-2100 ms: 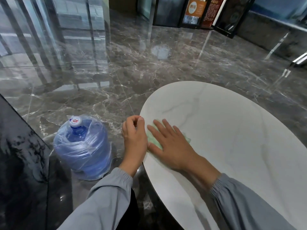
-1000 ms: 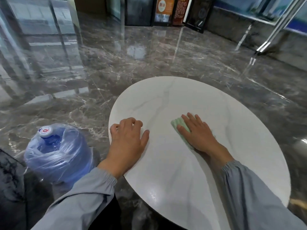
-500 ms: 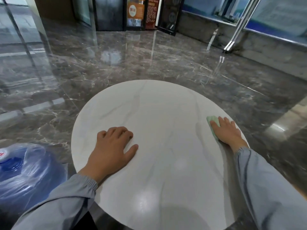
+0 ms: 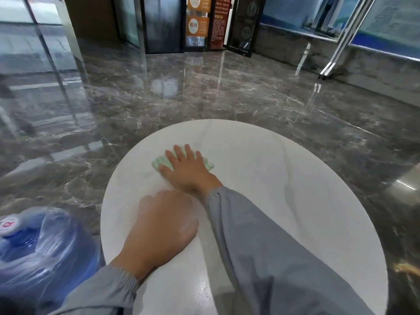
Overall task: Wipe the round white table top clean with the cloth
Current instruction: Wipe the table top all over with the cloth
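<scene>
— Nearest first?

— Big blue water bottle (image 4: 34, 246) wrapped in clear plastic, down on the floor (image 4: 204, 98) at 8 o'clock, just beside the rim of the table top (image 4: 306, 212).

— And on the table?

— Left hand (image 4: 162, 226) at about 9 o'clock, lying palm down on the white surface, thumb out to the side. Fingers relaxed, holding nothing. Blurred, so fingertips hard to make out.

— Further out?

— Grey sleeve (image 4: 261, 246) crossing from 5 o'clock up to the right hand (image 4: 187, 169) at about 11 o'clock. Fingers straight and spread, pressing flat on the cloth (image 4: 162, 163), not curled round it.

— Whereabouts for the cloth?

— Pale green, flat on the table top under the right palm, at 11 o'clock, short of the far-left rim. Edges peeking out left and right of the fingers.

— Beyond that?

— Glossy dark marble floor all round. At 12 o'clock, far back, orange and red signs (image 4: 196, 19) between dark doors.
</scene>
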